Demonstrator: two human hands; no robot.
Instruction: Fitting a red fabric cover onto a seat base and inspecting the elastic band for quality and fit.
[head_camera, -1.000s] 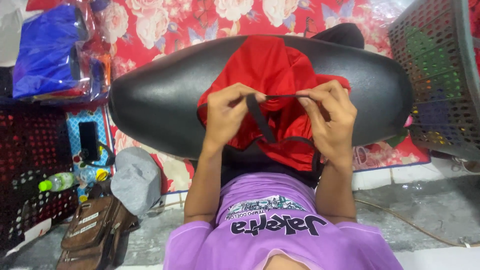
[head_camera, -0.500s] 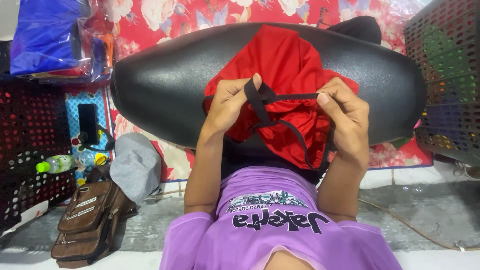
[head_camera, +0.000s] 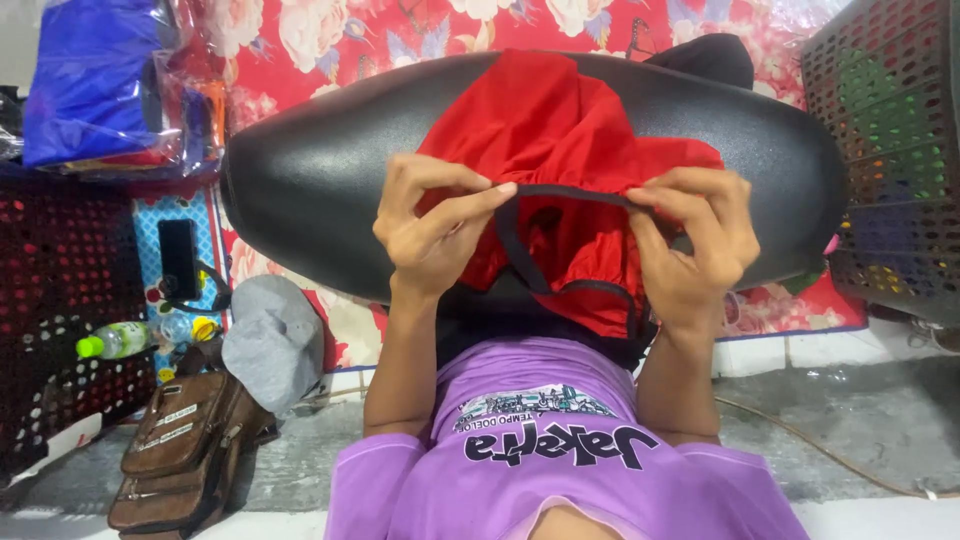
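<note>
A red garment (head_camera: 560, 130) with a black trim band (head_camera: 570, 190) lies bunched on a black padded seat-shaped cushion (head_camera: 300, 180). My left hand (head_camera: 435, 225) pinches the black band at its left end. My right hand (head_camera: 695, 240) pinches the same band at its right end. The band is stretched straight between the two hands, and a black strap loop (head_camera: 520, 265) hangs below it. I wear a purple shirt (head_camera: 560, 450) at the bottom of the view.
A brown bag (head_camera: 180, 450) and a grey cap (head_camera: 270, 340) lie on the floor at left, beside a plastic bottle (head_camera: 120, 340). A blue bagged bundle (head_camera: 90, 80) sits top left. Dark perforated crates stand at left (head_camera: 50, 300) and right (head_camera: 890, 150). A floral red cloth (head_camera: 330, 40) lies behind.
My hands have moved further apart along the black band, pulling it taut and level. The view has shifted slightly.
</note>
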